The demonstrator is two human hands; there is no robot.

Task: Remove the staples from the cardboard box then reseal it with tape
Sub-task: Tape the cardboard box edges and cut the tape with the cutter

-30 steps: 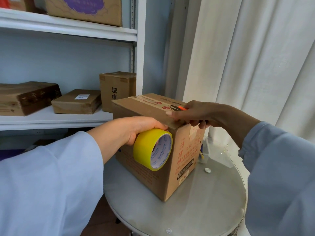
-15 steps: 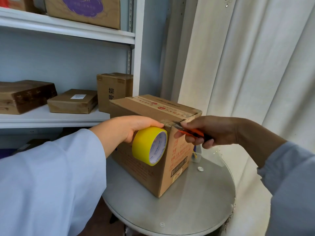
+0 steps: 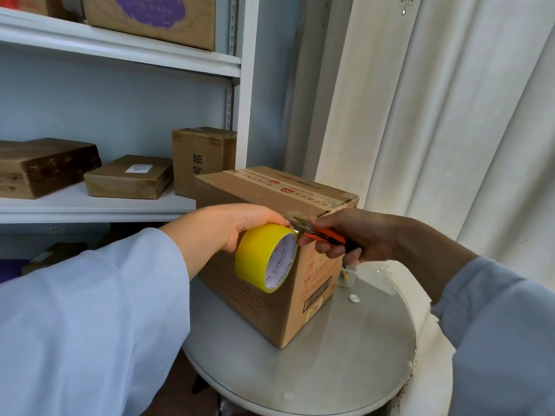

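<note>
A cardboard box (image 3: 312,283) with printed tape along its top seam stands on a round glass table (image 3: 345,364). My left hand (image 3: 237,226) grips a yellow tape roll (image 3: 264,256) against the box's near top corner. A strip of tape runs from the roll up onto the box's top edge. My right hand (image 3: 357,235) holds an orange utility knife (image 3: 324,237), and its blade tip sits at the tape between the roll and the box edge.
A white shelf unit (image 3: 90,205) on the left carries several cardboard boxes (image 3: 129,177). White curtains (image 3: 450,115) hang on the right. A small clear container (image 3: 348,276) stands on the table behind the box.
My right hand came off the box top and down to the near corner, bringing the knife blade to the tape beside the roll. My left hand kept the roll almost in place.
</note>
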